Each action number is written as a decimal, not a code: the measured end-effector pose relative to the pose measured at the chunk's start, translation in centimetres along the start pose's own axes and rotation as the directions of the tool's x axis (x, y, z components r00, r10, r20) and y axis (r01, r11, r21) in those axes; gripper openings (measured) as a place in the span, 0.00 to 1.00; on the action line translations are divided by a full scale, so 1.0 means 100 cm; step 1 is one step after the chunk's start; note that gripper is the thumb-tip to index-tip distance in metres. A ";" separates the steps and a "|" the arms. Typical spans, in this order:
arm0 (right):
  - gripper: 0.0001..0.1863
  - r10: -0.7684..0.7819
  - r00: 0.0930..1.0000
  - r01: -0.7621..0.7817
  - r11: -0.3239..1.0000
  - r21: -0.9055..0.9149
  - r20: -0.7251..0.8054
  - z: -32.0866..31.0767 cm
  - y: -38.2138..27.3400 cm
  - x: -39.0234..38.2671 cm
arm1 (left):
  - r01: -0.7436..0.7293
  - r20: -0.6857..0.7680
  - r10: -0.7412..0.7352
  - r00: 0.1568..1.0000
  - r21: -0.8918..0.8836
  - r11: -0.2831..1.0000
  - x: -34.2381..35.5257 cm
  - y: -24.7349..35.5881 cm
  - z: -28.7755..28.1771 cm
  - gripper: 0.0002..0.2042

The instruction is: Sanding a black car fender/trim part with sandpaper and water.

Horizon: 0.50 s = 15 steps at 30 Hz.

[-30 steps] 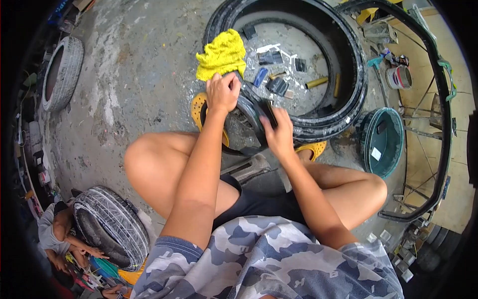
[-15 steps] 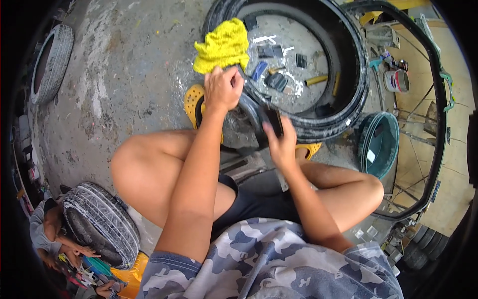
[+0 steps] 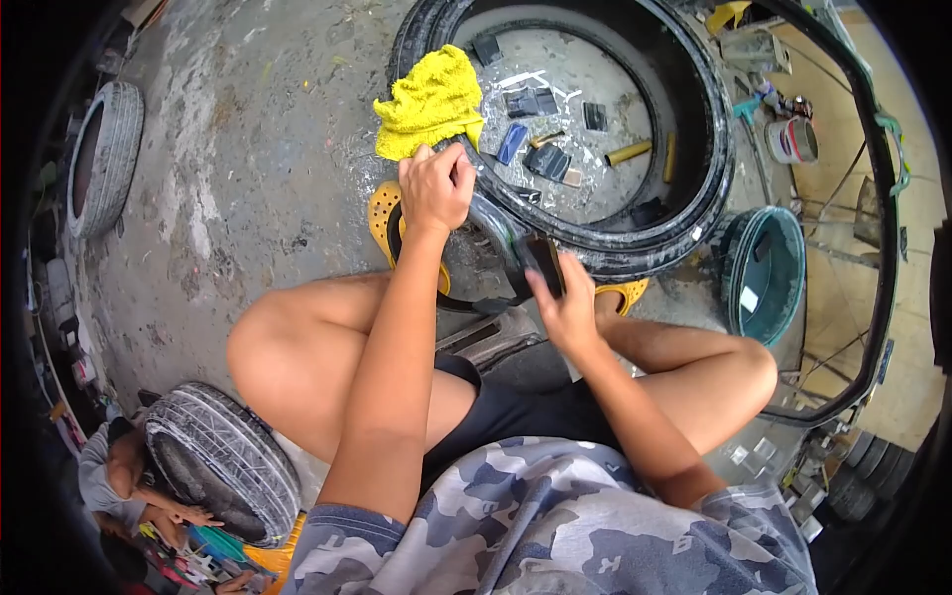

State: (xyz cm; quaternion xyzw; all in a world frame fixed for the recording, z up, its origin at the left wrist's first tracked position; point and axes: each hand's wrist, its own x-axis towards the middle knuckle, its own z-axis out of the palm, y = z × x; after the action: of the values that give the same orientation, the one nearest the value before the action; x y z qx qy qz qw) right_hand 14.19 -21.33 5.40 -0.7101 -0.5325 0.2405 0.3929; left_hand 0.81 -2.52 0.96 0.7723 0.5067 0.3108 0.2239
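My left hand (image 3: 434, 190) is closed around the upper end of a glossy black curved part (image 3: 488, 220), which lies between my knees. In my right hand (image 3: 568, 309) is a dark rectangular block (image 3: 541, 268), pressed against the curved part's right side. Its material is unclear. A crumpled yellow cloth (image 3: 428, 104) lies just beyond my left hand, over the near-left edge of a big tire (image 3: 709, 149) on its side. Inside the tire ring lie several dark pads, a blue block (image 3: 512, 144) and a tan stick (image 3: 629, 153).
A teal bucket (image 3: 778, 283) stands right of the tire, near a paint pail (image 3: 793, 141) and a large black frame (image 3: 886, 233). At left are a standing tire (image 3: 104, 159) and a white-smeared tire (image 3: 223, 461). Another person (image 3: 124, 476) sits at lower left.
My view has shifted slightly. The block in my right hand, blurred before, now shows more sharply against the curved part. My left hand keeps its hold.
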 end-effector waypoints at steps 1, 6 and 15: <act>0.17 -0.038 0.998 0.037 0.999 -0.029 -0.041 0.003 -0.004 0.015 | -0.018 -0.007 0.018 1.000 0.011 1.000 0.002 0.003 0.001 0.10; 0.18 -0.034 0.999 0.034 0.999 -0.021 0.032 0.025 -0.015 0.066 | -0.055 0.027 0.055 0.998 0.011 0.998 0.000 -0.009 -0.007 0.11; 0.24 0.416 0.909 -0.358 0.815 0.455 -0.031 -0.023 0.005 -0.007 | 0.118 0.202 -0.095 0.975 -0.107 0.987 0.000 -0.001 -0.012 0.22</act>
State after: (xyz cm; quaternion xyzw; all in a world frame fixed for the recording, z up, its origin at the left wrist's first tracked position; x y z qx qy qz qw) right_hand 15.98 -22.72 6.24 -0.7103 -0.2818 0.3828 0.5191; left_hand -0.07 -2.48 1.77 0.7563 0.5035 0.2502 0.3345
